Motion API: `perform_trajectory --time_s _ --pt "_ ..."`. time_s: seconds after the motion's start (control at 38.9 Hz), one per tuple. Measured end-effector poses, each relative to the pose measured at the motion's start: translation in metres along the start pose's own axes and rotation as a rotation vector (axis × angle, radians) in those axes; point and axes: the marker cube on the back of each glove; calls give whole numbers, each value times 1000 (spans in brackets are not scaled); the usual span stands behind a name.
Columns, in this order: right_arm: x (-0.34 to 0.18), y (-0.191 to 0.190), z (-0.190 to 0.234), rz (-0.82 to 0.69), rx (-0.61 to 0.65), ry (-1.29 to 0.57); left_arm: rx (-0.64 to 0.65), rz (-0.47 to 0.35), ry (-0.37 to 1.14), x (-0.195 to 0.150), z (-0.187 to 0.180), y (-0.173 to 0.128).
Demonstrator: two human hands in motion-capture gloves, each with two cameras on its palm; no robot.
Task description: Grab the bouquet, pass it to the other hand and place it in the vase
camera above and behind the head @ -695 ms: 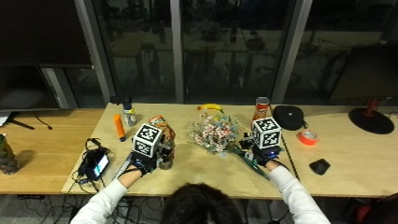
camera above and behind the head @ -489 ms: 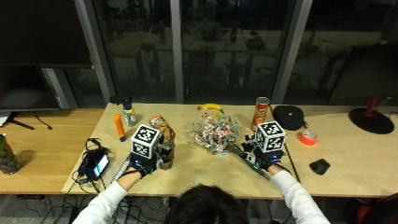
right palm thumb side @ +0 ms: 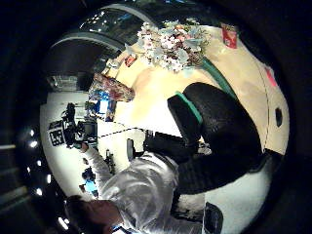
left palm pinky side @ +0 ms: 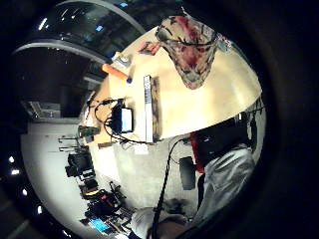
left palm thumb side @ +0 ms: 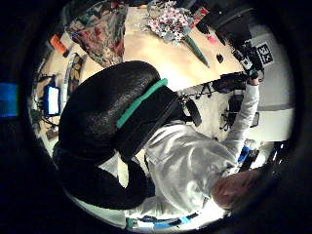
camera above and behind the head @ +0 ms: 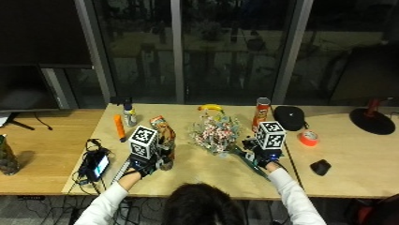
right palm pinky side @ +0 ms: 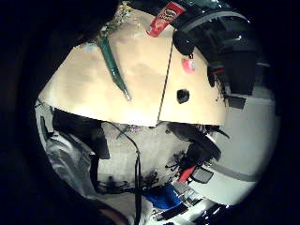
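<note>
The bouquet (camera above and behind the head: 215,132) of pale pink and white flowers lies on the table, its green wrapped stem (camera above and behind the head: 245,157) pointing towards the front edge. My right hand (camera above and behind the head: 265,160) hovers just over the stem's end with relaxed fingers and holds nothing. In the right palm views the stem (right palm pinky side: 112,63) lies free on the wood and the flowers (right palm thumb side: 168,44) spread beyond my thumb (right palm thumb side: 219,126). The patterned, multicoloured vase (camera above and behind the head: 165,139) sits left of the bouquet. My left hand (camera above and behind the head: 144,166) is beside the vase near the front edge, empty, with the vase (left palm pinky side: 192,50) a short way off.
A red crisp can (camera above and behind the head: 262,112), a black pouch (camera above and behind the head: 290,117), an orange tape roll (camera above and behind the head: 308,138) and a small black object (camera above and behind the head: 320,167) sit to the right. A banana (camera above and behind the head: 210,108), an orange marker (camera above and behind the head: 118,127), a bottle (camera above and behind the head: 129,115) and a cabled device (camera above and behind the head: 97,164) sit to the left.
My right hand has come a little lower and nearer the stem's end. The left hand has barely shifted. The bouquet and vase have not moved.
</note>
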Motion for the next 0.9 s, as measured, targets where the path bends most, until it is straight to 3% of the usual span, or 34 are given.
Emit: perform_trajectory --time_s 0.21,0.54,0.9 --pt "-2 9 -15 41 -18 -69 36 19 15 11 0 -8" --pt "37 -47 -25 260 -3 -73 72 99 33 36 3 -23" --pt "81 -92 39 380 -49 -132 99 133 53 50 -5 -25"
